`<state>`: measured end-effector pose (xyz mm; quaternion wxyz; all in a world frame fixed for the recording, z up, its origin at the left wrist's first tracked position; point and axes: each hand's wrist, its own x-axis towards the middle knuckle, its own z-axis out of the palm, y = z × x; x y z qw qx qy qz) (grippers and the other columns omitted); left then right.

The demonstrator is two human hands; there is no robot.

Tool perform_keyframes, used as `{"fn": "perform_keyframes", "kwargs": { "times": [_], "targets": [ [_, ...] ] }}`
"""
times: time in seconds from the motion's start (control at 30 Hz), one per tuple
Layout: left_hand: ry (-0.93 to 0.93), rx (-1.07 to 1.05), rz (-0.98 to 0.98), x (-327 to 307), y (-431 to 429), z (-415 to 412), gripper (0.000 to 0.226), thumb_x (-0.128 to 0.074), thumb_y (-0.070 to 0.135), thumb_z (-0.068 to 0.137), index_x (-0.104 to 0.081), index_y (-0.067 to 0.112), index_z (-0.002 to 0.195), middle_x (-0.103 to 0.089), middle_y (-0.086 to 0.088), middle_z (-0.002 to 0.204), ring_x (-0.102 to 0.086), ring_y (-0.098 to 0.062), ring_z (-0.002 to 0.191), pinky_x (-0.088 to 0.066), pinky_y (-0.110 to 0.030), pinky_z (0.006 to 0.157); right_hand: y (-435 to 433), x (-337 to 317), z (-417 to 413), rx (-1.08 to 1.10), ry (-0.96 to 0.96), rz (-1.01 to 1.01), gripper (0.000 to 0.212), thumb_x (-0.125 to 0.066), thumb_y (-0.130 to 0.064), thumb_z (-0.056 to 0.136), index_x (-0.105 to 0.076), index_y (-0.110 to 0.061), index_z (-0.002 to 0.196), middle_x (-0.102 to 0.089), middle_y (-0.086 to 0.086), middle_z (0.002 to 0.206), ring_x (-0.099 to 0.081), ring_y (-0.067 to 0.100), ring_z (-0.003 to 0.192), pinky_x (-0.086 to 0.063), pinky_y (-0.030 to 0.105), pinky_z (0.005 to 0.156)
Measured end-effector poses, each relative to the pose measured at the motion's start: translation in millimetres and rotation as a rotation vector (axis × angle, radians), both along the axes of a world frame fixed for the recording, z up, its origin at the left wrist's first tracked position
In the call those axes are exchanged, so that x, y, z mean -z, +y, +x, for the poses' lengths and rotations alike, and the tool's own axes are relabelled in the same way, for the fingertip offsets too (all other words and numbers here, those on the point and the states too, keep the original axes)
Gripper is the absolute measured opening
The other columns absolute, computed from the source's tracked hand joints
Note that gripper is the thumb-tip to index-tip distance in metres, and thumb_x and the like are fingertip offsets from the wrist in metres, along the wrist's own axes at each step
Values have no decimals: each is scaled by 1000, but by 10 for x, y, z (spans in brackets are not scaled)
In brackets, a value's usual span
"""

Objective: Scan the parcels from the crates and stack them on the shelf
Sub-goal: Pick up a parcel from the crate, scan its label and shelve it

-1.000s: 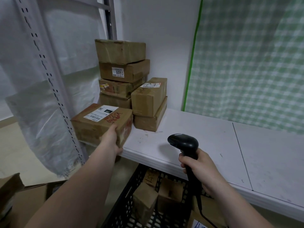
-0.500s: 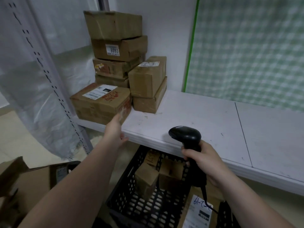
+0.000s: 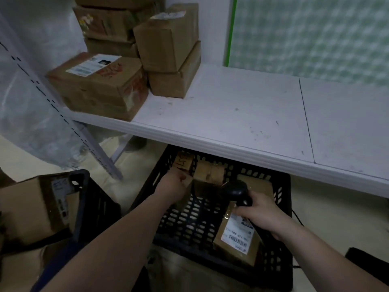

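White shelf point(image 3: 242, 114) with stacked parcels point(image 3: 101, 85) at its left end, black crate point(image 3: 282, 207) below holding more parcels, labelled parcel point(image 3: 235, 239) at crate's right, left hand point(image 3: 175, 184) closed on small parcel point(image 3: 189, 181) inside crate, right hand point(image 3: 261, 213) gripping black scanner point(image 3: 236, 191) above crate

Left hand point(image 3: 175, 184) grips a parcel point(image 3: 190, 186) in the crate point(image 3: 282, 209).

A plain white wall point(image 3: 210, 28) rose at the back, with a green-and-white checked sheet point(image 3: 315, 36) hung to its right, edged by a green strip point(image 3: 230, 32). A perforated metal upright point(image 3: 63, 116) slanted at the left, draped in clear plastic sheeting point(image 3: 25, 98). The floor point(image 3: 328, 220) was pale beige and dimly lit.
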<state>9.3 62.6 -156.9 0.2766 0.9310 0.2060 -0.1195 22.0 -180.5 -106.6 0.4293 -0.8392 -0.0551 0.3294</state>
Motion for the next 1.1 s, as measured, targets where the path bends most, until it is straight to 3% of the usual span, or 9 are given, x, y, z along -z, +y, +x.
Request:
{"fn": "perform_keyframes", "kwargs": {
  "times": [0.2,0.3,0.4,0.53,0.67,0.77,0.9,1.0,1.1],
  "targets": [
    [83,246,177,336,-231,294,46,-48,11,93,-48,18,138,-41,-7,145,-50,-27,123,-49,-37,95,-38,371,128,103,52,-69,27,-72,-19,80,-63,-15,105,-70,3,96,-66,17,88,-54,32,78],
    [118,354,224,464,-314,500,64,-54,8,91,-31,22,149,-16,-5,159,-22,-28,143,-36,-43,111,-5,483,187,110,55,-76,22,-72,-21,81,-61,-19,100,-68,2,93,-66,18,85,-54,32,76],
    [116,459,346,566,-377,713,81,-61,13,88,-13,19,153,-3,-7,161,-6,-29,148,-27,-44,116,13,568,241,120,53,-86,23,-72,-25,81,-60,-20,100,-67,1,93,-66,19,86,-54,33,75],
    [257,466,435,697,-452,867,98,-64,23,88,8,16,154,16,-9,160,-22,-34,142,-36,-44,110,-8,604,289,118,45,-86,23,-72,-25,82,-58,-23,100,-66,1,101,-64,19,95,-54,36,86],
    [245,511,606,789,-545,855,101,-65,24,86,9,13,153,-3,-15,158,-28,-34,138,-35,-44,106,-47,594,318,140,53,-82,26,-71,-26,82,-54,-22,100,-62,-4,96,-61,17,97,-50,27,78],
    [214,535,705,832,-605,800,90,-65,23,82,-11,10,152,-23,-12,146,-34,-30,128,-38,-39,100,-63,574,302,152,56,-78,27,-72,-26,81,-53,-22,99,-58,-10,89,-61,15,95,-46,24,72],
    [189,602,807,823,-644,650,79,-65,25,80,-24,9,146,-27,-11,141,-31,-30,128,-35,-41,103,-89,540,233,164,48,-97,27,-71,-22,81,-59,-11,103,-64,1,100,-63,19,95,-53,31,80],
    [155,590,774,848,-658,507,95,-71,48,73,-23,8,145,-33,-11,142,-29,-29,134,-24,-47,114,-119,516,180,207,58,-81,31,-72,-20,79,-62,-8,106,-67,7,103,-65,21,93,-54,34,79],
    [86,488,617,741,-668,413,100,-69,57,67,-25,10,143,-38,-8,138,-36,-26,130,-25,-44,114,-181,478,120,269,56,-32,21,-72,-17,79,-62,-14,97,-67,4,98,-66,18,90,-54,34,79]
  ]
}}
